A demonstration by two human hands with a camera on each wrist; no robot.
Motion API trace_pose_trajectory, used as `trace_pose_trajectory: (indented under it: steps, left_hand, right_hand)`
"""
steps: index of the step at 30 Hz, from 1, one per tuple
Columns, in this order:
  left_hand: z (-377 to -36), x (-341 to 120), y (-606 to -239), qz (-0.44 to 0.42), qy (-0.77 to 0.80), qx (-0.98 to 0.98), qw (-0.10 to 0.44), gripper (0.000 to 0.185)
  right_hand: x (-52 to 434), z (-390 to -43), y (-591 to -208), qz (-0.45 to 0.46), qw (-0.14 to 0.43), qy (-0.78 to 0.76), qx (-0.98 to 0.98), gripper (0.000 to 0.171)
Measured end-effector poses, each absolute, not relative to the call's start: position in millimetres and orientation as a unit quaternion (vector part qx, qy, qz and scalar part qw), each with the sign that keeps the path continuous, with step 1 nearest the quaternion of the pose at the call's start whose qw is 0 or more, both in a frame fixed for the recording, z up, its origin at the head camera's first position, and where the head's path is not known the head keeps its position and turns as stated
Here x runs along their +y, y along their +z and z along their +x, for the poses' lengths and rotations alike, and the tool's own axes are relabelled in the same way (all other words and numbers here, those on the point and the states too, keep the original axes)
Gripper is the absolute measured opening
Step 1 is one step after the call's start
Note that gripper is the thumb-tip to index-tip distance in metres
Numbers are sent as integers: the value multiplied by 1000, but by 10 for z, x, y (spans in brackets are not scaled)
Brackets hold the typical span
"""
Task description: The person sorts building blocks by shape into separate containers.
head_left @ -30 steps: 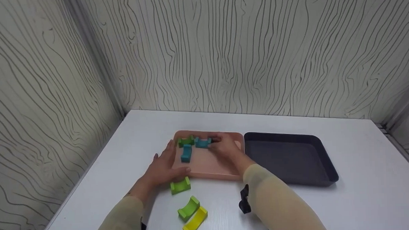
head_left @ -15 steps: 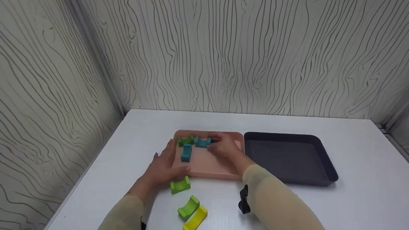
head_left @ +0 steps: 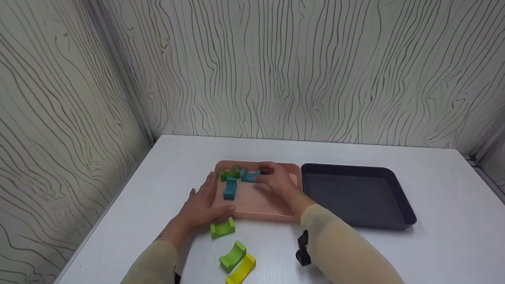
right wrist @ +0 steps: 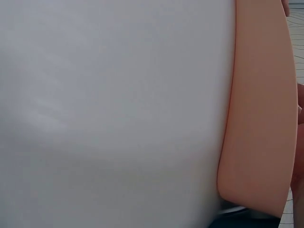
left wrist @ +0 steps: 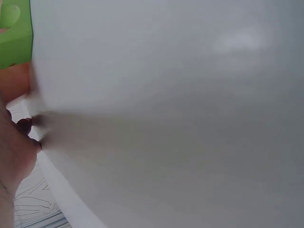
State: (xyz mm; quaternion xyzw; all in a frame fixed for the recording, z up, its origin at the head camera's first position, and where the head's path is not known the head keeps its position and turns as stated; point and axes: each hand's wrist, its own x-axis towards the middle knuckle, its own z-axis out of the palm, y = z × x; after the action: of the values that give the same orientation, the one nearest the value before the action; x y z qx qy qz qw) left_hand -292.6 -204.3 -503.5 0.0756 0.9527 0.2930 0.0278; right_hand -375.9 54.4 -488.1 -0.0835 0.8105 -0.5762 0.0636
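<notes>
The salmon-pink tray point(head_left: 254, 203) holds a dark green curved block point(head_left: 229, 174) and two teal curved blocks. My right hand point(head_left: 279, 181) reaches over the tray and pinches the right end of the rear teal block point(head_left: 249, 175), beside the dark green one. Nearer the front lies the other teal block point(head_left: 230, 189). Along the tray's left end my left hand point(head_left: 202, 207) is spread, its thumb stretched across the front-left corner. In the right wrist view the tray's wall point(right wrist: 261, 109) hides most of the right hand point(right wrist: 298, 156).
Just in front of the tray lies a light green curved block point(head_left: 222, 228). Another light green block point(head_left: 233, 256) and a yellow one point(head_left: 241, 272) lie closer to me. A dark grey tray point(head_left: 357, 195) stands against the pink tray's right side, on the white table point(head_left: 448, 219).
The right fingers have shifted slightly on the rear teal block, the thumb a little further left. My left hand and the other blocks stay in place.
</notes>
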Motion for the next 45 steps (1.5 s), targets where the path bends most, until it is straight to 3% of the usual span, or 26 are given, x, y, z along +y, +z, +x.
trace_pose_trajectory:
  steps: [16,34,39,45]
  left_hand:
    - [-2936,-2040,-5021,81,308,947,26,127]
    - [-2924,-2042,-5033,83,305,948,33,122]
    - [-2944,-2051,-5040,90,300,949,33,123]
    - [-2944,-2052,-5027,94,302,948,38,123]
  right_hand:
    - [670,-3517,-4477,-126,33,-589,797,79]
    - [882,-2800,-4298,-203,87,-618,755,95]
    - [886,-2609,-4302,-215,110,-624,744,93]
    - [932,-2423,-4327,-250,179,-595,742,83]
